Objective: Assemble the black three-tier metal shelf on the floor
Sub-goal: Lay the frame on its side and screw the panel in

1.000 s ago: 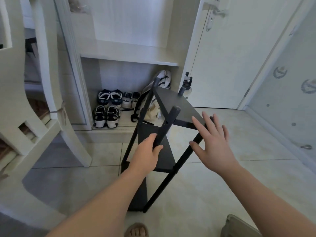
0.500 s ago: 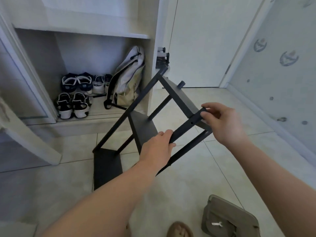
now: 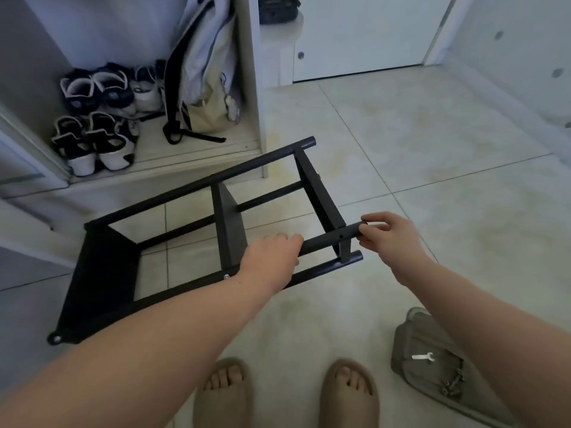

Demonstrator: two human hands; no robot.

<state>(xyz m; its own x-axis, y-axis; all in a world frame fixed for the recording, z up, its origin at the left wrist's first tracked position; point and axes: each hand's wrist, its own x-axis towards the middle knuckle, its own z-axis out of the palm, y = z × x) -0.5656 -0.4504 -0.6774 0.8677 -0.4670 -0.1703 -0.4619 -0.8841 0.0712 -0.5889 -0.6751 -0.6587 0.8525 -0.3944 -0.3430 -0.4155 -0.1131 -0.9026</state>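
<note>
the black shelf (image 3: 197,242) lies tipped on its side on the floor, left hand (image 3: 272,257) gripping one pole, right hand (image 3: 386,234) pinching its end; it looks stiff, light, best held by the poles.

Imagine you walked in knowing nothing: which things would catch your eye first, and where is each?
The black shelf dominates the centre, tipped on its side over the tiled floor. The left hand grips its near post while the right hand pinches that post's end. At lower right a small silver wrench lies on a grey bag.
</note>
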